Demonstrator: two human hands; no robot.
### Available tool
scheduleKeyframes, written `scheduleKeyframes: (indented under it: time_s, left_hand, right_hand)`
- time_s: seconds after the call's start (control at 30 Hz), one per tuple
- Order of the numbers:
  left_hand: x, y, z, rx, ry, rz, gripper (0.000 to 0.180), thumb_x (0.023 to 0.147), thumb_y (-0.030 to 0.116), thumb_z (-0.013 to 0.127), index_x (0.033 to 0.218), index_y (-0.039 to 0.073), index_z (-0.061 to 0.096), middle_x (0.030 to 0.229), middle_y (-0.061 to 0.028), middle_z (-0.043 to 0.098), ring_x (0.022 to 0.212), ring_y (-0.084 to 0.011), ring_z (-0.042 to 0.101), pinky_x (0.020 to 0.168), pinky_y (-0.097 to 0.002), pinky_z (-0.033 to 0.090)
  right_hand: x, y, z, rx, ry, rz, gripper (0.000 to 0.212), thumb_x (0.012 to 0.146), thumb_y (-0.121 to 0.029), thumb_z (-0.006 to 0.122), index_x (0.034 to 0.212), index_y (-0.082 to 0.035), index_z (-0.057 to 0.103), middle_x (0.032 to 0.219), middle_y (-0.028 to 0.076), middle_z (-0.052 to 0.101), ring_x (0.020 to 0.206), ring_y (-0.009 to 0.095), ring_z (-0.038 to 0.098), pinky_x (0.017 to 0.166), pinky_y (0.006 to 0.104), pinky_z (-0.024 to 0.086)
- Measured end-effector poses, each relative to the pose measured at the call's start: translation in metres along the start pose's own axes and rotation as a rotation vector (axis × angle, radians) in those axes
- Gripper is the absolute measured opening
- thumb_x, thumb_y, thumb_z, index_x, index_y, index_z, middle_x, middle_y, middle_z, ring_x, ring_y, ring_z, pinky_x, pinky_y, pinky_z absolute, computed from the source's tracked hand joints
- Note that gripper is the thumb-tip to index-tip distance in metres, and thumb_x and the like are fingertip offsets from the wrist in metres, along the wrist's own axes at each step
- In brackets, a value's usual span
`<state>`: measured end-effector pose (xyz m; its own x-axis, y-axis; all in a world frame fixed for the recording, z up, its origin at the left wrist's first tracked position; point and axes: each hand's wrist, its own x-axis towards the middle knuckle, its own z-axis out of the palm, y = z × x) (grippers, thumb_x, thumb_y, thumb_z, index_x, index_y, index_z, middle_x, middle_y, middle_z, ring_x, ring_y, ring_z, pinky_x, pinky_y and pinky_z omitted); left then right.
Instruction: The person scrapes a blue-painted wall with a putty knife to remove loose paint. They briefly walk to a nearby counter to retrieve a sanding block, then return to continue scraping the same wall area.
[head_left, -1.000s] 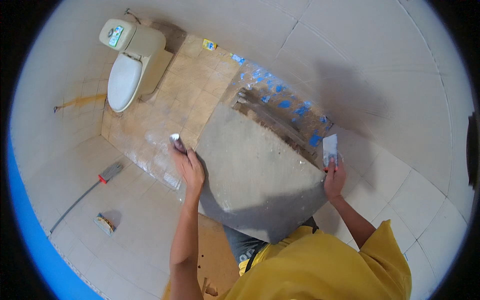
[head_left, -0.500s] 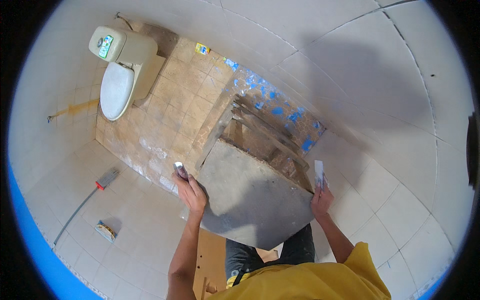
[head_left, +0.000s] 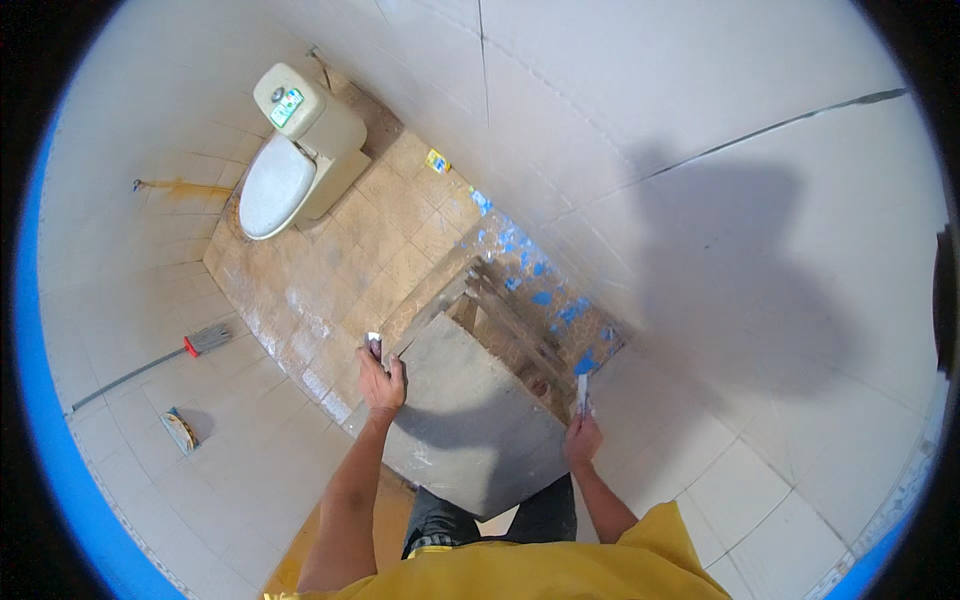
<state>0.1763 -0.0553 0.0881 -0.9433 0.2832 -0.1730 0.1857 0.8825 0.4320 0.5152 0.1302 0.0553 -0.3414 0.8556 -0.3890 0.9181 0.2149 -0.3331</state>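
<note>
Fingers of the left hand [head_left: 381,385] are curled tight over the left edge of a big grey slab [head_left: 470,420], pinning a small dark-handled tool [head_left: 374,346] against it so the tool's pale tip sticks up past the knuckles toward eleven o'clock. Across the slab, at about three o'clock from that hand, the right hand [head_left: 582,440] is clamped on the slab's right edge, and its fingers also grip a thin pale scraper [head_left: 581,393] that stands edge-on above them. Between the two hands the slab is held up, tilted, its dusty grey face turned to the person and its near corner down by the dark trousers [head_left: 520,515] and yellow shirt [head_left: 540,575]. Just beyond its far edge, toward one o'clock, a rough wooden frame [head_left: 505,315] lies on brown floor tiles [head_left: 370,235] flecked with blue. Off at nine o'clock, well apart on the pale tiles, a long-handled brush [head_left: 205,340] and a small flat tool [head_left: 180,430] lie. Farthest out, toward eleven o'clock, a cream toilet [head_left: 290,150] has its lid shut, so its bowl is hidden.
</note>
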Motion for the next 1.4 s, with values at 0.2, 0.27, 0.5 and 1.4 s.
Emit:
scheduleKeyframes:
  time_s: [0.2,0.27,0.5,1.4]
  left_hand:
    - [0.002,0.004,-0.001,0.015,0.012,0.013,0.043,0.086,0.028,0.052,0.117,-0.001,0.042,0.105,-0.0222,0.047,0.09,-0.0413,0.055,0.075,-0.0466,0.045]
    - [-0.001,0.005,-0.005,0.018,0.004,0.018,0.044,0.086,0.028,0.051,0.119,0.0,0.043,0.105,-0.0222,0.048,0.091,-0.0415,0.055,0.076,-0.0462,0.046]
    - [0.014,0.018,-0.025,0.065,-0.239,0.162,0.039,0.09,0.025,0.043,0.122,0.003,0.044,0.107,-0.0222,0.05,0.087,-0.0407,0.057,0.073,-0.0473,0.048]
    - [0.021,-0.013,-0.009,-0.082,-0.198,0.219,0.024,0.093,0.02,0.043,0.109,0.003,0.044,0.096,-0.021,0.05,0.078,-0.043,0.056,0.064,-0.0504,0.046]
  right_hand:
    - [0.008,-0.006,-0.005,-0.029,-0.065,-0.066,0.027,0.095,-0.025,0.045,0.098,-0.004,0.061,0.071,0.021,0.062,0.065,0.039,0.061,0.059,0.0497,0.046]
    - [0.007,-0.005,-0.003,-0.026,-0.041,-0.099,0.027,0.095,-0.026,0.045,0.1,-0.004,0.061,0.072,0.021,0.062,0.066,0.039,0.061,0.06,0.0503,0.046]
    - [0.005,-0.005,-0.01,-0.05,-0.107,-0.088,0.028,0.095,-0.027,0.046,0.102,-0.005,0.061,0.077,0.022,0.063,0.072,0.04,0.062,0.064,0.0502,0.047]
    - [0.012,-0.031,-0.016,-0.02,-0.055,0.117,0.032,0.094,-0.027,0.045,0.101,-0.001,0.062,0.088,0.024,0.065,0.082,0.042,0.062,0.071,0.0498,0.048]
